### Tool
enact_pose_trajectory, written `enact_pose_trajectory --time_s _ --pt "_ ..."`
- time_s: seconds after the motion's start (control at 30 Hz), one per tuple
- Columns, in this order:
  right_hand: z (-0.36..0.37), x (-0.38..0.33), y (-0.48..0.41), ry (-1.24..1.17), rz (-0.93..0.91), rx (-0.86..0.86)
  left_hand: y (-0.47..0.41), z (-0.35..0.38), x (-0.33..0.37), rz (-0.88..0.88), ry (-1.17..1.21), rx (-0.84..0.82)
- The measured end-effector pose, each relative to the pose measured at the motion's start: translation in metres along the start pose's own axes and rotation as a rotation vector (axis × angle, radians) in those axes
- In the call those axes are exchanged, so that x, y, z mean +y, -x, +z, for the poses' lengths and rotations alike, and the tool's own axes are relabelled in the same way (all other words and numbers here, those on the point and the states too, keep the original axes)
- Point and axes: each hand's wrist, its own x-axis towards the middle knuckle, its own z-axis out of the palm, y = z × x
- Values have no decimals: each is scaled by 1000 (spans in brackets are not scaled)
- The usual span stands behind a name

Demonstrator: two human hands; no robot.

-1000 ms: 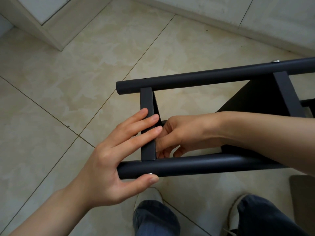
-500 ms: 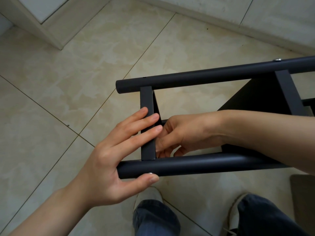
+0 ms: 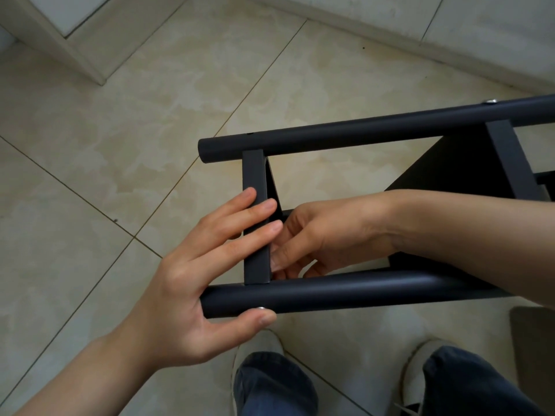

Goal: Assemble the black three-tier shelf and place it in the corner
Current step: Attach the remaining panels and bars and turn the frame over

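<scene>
Black shelf frame is seen tipped on its side above the tiled floor, near the person's shoes, not yet stood in a corner. Left hand is spread wide: straight fingers are pressed across the end crossbar, and the thumb is set under the near tube by a silver screw head, prob. to brace the joint. Right hand is reached inside the frame behind the crossbar, fingers curled; whether sth is pinched there can't be told.
</scene>
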Motion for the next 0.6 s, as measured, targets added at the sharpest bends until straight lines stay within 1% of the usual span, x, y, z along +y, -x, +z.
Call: enact_pose_trajectory --time_s 0.23,0.37,0.47,0.6 --pt "-7 -6 10 85 -24 41 -1 -1 2 -25 42 -8" --pt "-4 -9 26 237 -10 77 1 -1 4 -62 60 -4" --pt "3 -10 41 369 12 224 6 1 8 -116 85 42" --pt "10 -5 75 589 -3 494 14 13 15 -236 199 213"
